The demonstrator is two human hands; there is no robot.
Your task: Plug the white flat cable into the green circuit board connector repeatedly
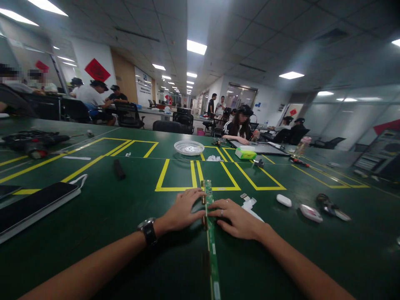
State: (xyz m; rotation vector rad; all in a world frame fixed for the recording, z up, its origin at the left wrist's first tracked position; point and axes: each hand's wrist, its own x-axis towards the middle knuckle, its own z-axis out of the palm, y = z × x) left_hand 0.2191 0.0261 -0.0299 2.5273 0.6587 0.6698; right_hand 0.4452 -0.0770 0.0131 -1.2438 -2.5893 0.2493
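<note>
A long, narrow green circuit board (212, 246) runs away from me in the middle of the green table, with metallic parts along its left edge. My left hand (184, 210), with a dark-strapped watch (149, 231) on the wrist, grips the board's left side near its far end, fingers and thumb on those parts. From the right, my right hand (236, 218) holds the same stretch, its fingertips against the green face and a ring on one finger. What lies under the fingertips is hidden. Just beyond my right hand lie some white strips (250, 205).
A white round basket (189, 148) and a green-and-yellow box (245, 153) stand farther back. White cases (283, 200) and a dark cable (326, 204) lie right. Left are a black-topped slab (37, 206) and a power tool (36, 143). A person (240, 125) sits across the table.
</note>
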